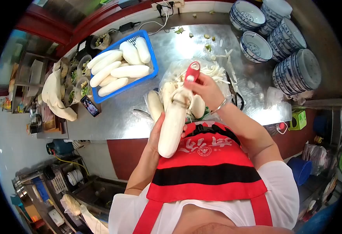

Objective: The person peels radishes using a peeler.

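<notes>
My left hand is wrapped round the lower part of a long white radish, held tilted in front of the red apron. My right hand grips a red-handled peeler, whose blade end is at the radish's upper part. Beneath and beyond my hands, a clear plastic bag holds pale peelings. More radishes lie beside it, one just left of the held one. A blue basket at the left holds several white radishes.
Stacked patterned bowls stand at the back right of the metal table. Black-handled scissors lie right of the peelings. A phone leans near the basket's lower left corner, beside tubs of chopped greens.
</notes>
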`<move>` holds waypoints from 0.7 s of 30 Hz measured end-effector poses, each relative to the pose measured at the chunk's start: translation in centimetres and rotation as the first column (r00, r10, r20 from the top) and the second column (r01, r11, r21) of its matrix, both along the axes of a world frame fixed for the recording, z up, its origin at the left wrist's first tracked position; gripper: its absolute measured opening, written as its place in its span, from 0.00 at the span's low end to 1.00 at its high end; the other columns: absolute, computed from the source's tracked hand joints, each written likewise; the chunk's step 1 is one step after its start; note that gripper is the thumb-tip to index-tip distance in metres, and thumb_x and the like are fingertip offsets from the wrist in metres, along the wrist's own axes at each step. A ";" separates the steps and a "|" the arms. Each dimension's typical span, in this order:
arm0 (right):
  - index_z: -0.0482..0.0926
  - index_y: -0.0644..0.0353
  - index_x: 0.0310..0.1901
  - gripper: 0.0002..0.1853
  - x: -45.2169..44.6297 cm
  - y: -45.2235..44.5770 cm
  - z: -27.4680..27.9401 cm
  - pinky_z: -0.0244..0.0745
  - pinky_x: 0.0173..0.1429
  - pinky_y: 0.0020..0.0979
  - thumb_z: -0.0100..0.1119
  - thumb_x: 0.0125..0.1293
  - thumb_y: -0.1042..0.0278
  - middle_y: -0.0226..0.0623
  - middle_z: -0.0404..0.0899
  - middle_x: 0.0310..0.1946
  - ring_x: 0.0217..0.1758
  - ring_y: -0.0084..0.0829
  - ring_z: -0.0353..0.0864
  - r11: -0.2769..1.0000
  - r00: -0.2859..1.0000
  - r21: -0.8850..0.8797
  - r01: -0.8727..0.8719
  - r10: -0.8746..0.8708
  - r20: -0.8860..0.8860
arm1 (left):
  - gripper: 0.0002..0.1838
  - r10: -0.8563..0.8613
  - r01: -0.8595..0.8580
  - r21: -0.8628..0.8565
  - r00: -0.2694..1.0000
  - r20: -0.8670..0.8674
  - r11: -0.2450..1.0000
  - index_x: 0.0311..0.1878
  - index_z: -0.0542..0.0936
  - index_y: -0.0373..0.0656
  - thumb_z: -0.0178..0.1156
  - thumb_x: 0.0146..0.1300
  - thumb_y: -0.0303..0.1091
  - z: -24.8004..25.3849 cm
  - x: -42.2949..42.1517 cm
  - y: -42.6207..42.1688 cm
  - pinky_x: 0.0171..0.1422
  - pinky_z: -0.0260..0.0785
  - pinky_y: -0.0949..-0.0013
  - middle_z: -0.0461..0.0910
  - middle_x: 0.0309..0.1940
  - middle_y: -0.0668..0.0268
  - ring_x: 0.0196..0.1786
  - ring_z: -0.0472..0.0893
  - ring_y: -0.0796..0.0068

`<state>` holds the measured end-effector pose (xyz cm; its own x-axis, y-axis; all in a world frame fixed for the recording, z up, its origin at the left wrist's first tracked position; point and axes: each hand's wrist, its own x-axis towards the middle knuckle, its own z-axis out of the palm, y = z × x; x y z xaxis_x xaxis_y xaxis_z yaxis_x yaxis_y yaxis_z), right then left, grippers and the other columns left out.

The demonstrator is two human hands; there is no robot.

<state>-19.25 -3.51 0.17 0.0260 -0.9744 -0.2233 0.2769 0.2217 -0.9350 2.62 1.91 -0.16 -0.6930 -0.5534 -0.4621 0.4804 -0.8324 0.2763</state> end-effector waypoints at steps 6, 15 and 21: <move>0.77 0.63 0.42 0.16 -6.7 -3.3 -5.5 0.75 0.38 0.26 0.69 0.57 0.64 0.35 0.83 0.33 0.32 0.25 0.81 0.945 0.666 -0.228 0.235 -0.327 -0.671 | 0.37 -0.026 0.029 0.046 0.997 -0.074 0.999 0.63 0.66 0.31 0.35 0.71 0.60 0.4 1.1 0.4 0.40 0.78 0.63 0.76 0.48 0.48 0.41 0.80 0.57; 0.76 0.62 0.51 0.17 2.0 2.4 3.7 0.73 0.51 0.23 0.65 0.60 0.71 0.27 0.80 0.41 0.44 0.19 0.77 0.965 0.989 -0.243 -0.102 0.072 -0.128 | 0.37 0.019 -0.018 0.001 0.994 -0.110 1.000 0.62 0.66 0.33 0.36 0.70 0.62 -0.1 0.1 -0.8 0.40 0.78 0.65 0.77 0.46 0.47 0.41 0.81 0.59; 0.77 0.63 0.45 0.13 -2.5 -1.5 -1.8 0.72 0.41 0.23 0.65 0.61 0.70 0.27 0.81 0.34 0.36 0.18 0.77 0.995 0.995 0.069 0.075 -0.070 -0.072 | 0.37 -0.025 0.029 0.041 0.995 -0.095 0.999 0.59 0.69 0.33 0.37 0.70 0.62 -0.4 0.6 0.2 0.39 0.78 0.65 0.76 0.45 0.48 0.38 0.81 0.58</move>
